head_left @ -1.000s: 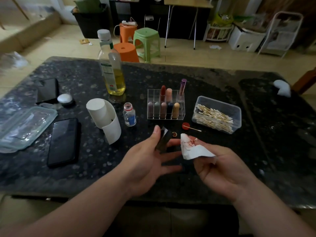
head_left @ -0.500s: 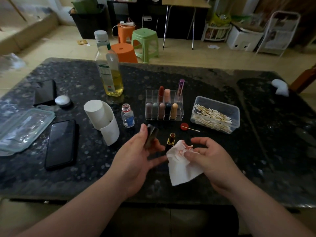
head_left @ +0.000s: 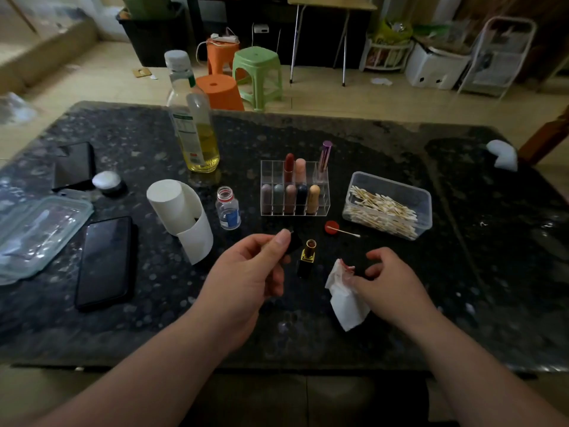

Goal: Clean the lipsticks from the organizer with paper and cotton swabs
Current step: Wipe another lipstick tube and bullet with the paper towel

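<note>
Left hand (head_left: 246, 272) pinches black cap (head_left: 295, 241); right hand (head_left: 391, 282) pinches stained paper (head_left: 346, 302). Lower cap straight onto upright lipstick (head_left: 308, 257), steadying its base.

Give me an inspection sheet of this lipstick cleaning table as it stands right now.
Surface: dark speckled stone table, crowded.
Job's things: clear acrylic organizer holding lipsticks; open gold lipstick standing before it; clear plastic tub of cotton swabs; white paper roll.
Clutter: two black phones, yellow oil bottle, small glass vial.
Grippers: left hand holds black cap; right hand holds stained white paper.
Cables: white cable at orange plastic stool, off-table.
Surroundings: green plastic stool behind table.
</note>
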Tool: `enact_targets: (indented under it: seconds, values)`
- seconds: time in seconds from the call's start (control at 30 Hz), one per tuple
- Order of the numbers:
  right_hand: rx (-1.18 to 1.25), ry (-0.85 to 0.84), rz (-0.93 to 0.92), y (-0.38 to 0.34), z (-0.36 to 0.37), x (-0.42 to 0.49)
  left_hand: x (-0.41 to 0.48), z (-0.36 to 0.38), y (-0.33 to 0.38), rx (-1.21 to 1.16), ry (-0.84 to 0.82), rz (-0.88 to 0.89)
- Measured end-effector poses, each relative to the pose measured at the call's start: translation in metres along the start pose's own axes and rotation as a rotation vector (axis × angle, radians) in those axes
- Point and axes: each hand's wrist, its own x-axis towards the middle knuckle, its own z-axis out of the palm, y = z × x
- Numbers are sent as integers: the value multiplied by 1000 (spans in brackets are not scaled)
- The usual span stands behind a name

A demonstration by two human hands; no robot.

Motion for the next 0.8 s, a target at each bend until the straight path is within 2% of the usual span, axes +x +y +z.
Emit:
enact_targets:
  seconds: [0.23,0.37,0.5,0.67,0.8]
  values:
    - [-51,35,-66,-5,-13,7,9,1,1,50,-8,-59]
    - [-2,115,-78,-9,-16,22,13,4,-1,20,-2,-109]
    - [130,132,5,-19,-13,47,18,5,-4,20,5,-147]
    - [99,107,72,-22,-2,68,24,-2,-5,4,2,-164]
    - [145,106,78,-26,4,74,24,-9,-1,0,-68,-162]
